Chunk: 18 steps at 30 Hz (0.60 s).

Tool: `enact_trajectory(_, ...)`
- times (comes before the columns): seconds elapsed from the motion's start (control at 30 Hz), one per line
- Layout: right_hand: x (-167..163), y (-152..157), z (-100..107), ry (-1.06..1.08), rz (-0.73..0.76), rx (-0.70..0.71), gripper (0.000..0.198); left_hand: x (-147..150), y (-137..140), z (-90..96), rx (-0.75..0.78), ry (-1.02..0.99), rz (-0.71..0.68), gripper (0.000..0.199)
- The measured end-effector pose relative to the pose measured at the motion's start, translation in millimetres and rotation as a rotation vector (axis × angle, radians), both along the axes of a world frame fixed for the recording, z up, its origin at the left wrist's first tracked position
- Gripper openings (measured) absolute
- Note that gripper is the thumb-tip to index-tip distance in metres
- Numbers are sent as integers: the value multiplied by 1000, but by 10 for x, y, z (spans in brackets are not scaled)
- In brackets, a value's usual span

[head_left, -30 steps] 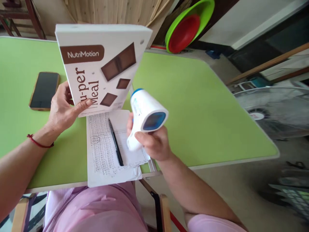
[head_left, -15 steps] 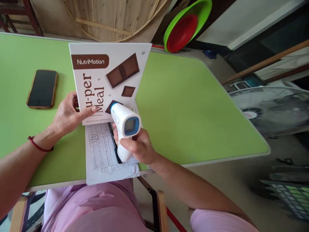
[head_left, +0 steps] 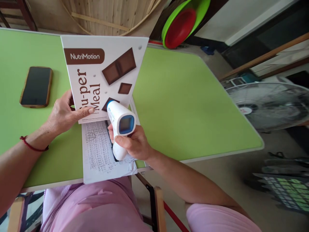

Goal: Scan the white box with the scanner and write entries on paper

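My left hand (head_left: 65,112) grips the lower left edge of a white box (head_left: 118,45) printed with "NutriMotion" and brown chocolate pieces, its thumb across the front. The box stands up from the table, facing me. Wrapped round the handle of a white and blue infrared thermometer (head_left: 120,117) is my right hand (head_left: 135,141), thumb on the handle's near side. The thermometer's nose points at the box's lower right part; its small screen looks dark. Under both lie handwritten sheets of paper (head_left: 96,167) and a black pen (head_left: 114,154), partly hidden by the thermometer.
A phone (head_left: 36,87) lies face up on the green table (head_left: 178,103), left of the box. Beyond the table are a round wooden board (head_left: 108,13) and green and red basins (head_left: 181,29). A fan (head_left: 272,106) stands past the right edge.
The whole scene has shifted slightly left and up in view. Both hands keep their holds on the box and the thermometer, with little movement between them.
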State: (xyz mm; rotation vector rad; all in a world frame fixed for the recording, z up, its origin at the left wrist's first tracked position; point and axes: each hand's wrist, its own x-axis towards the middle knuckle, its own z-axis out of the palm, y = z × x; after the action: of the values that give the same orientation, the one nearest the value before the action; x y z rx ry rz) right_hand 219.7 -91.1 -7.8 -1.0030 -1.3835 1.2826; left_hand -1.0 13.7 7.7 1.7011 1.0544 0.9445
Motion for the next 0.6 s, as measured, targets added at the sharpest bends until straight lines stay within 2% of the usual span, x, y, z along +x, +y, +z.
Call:
enact_trajectory(0.27, 4, 1, -1, -23, -1, 7, 24, 6, -24, 56, 2, 55, 11, 66)
enact_trajectory(0.43, -8, 10, 12, -23, -6, -6, 26, 1, -15, 29, -47, 11, -18, 64)
enact_trajectory(0.6, 7, 7, 48, -61, 3, 2, 27, 0, 18, -5, -31, 23, -14, 67)
